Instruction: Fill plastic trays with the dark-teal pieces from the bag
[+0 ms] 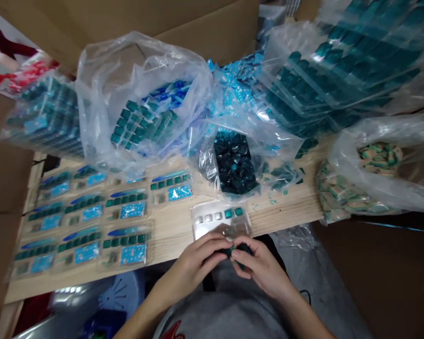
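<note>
You wear a gray top (229, 315) with a red printed mark (172, 331) at the bottom center of the frame, and your forearms (141, 313) are bare.

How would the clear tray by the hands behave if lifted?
The clear plastic tray looks thin and light, so it would probably flex slightly. Its small teal and silver pieces might shift if it tilts. On the smooth wooden board, it would likely slide easily when pushed.
</note>
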Action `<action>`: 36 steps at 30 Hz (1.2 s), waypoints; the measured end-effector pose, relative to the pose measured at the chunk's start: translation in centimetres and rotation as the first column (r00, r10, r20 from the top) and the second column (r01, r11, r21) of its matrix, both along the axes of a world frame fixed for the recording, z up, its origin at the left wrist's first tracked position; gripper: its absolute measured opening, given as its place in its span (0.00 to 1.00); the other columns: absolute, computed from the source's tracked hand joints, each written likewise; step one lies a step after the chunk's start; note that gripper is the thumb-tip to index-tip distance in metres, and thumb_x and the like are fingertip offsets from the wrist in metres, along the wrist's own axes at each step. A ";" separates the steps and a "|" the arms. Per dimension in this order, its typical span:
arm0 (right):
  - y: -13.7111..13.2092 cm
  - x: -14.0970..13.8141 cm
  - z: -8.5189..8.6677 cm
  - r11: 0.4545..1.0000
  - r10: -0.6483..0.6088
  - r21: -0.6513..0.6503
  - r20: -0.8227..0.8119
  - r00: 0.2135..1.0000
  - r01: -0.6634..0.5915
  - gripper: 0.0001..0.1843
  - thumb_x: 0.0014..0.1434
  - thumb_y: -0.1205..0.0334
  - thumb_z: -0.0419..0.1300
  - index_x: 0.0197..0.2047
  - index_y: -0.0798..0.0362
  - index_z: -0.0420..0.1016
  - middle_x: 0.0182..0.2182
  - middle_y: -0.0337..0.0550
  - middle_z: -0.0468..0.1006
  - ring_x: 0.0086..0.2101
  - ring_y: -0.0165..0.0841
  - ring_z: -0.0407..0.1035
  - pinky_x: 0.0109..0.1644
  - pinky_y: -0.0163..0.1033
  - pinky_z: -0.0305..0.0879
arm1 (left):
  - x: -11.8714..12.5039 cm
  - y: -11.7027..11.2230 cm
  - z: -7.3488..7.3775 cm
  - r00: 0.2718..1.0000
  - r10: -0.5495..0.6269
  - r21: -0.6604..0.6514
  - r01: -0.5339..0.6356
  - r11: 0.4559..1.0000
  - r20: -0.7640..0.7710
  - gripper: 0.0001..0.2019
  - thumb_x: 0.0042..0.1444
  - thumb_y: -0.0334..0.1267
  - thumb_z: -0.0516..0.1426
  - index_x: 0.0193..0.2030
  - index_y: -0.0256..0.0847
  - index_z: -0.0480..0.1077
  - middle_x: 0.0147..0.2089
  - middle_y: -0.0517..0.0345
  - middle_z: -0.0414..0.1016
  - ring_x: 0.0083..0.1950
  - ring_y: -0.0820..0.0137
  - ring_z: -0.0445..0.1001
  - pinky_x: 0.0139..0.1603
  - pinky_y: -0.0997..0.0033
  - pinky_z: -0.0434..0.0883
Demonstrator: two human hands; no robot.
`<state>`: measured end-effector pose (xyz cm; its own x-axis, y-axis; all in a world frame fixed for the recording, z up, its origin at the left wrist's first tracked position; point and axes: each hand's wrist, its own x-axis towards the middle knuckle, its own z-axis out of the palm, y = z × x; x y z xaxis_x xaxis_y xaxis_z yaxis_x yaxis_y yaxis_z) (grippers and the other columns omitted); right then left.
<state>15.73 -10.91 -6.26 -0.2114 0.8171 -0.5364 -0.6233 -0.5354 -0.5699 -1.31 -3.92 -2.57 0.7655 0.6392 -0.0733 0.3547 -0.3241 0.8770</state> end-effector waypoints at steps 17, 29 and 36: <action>0.6 0.7 0.3 0.949 -0.314 -0.031 -0.033 0.949 0.313 0.15 0.52 0.60 0.65 0.44 0.50 0.80 0.40 0.45 0.79 0.36 0.34 0.71 0.40 0.41 0.66 | 1.0 5.1 -4.2 0.977 -0.008 0.406 0.095 0.909 -0.212 0.10 0.63 0.31 0.53 0.50 0.42 0.71 0.48 0.49 0.73 0.51 0.62 0.72 0.50 0.59 0.71; 2.6 -0.9 2.6 0.973 -0.099 0.217 0.090 0.991 0.077 0.18 0.59 0.50 0.61 0.49 0.49 0.79 0.31 0.40 0.75 0.28 0.28 0.63 0.31 0.35 0.62 | 1.1 2.0 2.2 0.997 0.071 0.226 -0.074 0.971 0.021 0.17 0.64 0.33 0.53 0.58 0.48 0.66 0.50 0.52 0.71 0.53 0.65 0.70 0.50 0.66 0.70; 2.5 -0.8 3.0 0.981 -0.075 0.186 0.153 0.985 0.046 0.21 0.57 0.48 0.62 0.50 0.50 0.77 0.27 0.38 0.74 0.23 0.25 0.64 0.26 0.32 0.57 | 0.0 2.8 2.5 0.983 0.152 -0.073 -0.145 0.987 0.102 0.08 0.62 0.36 0.56 0.48 0.45 0.70 0.40 0.57 0.71 0.42 0.70 0.72 0.43 0.73 0.70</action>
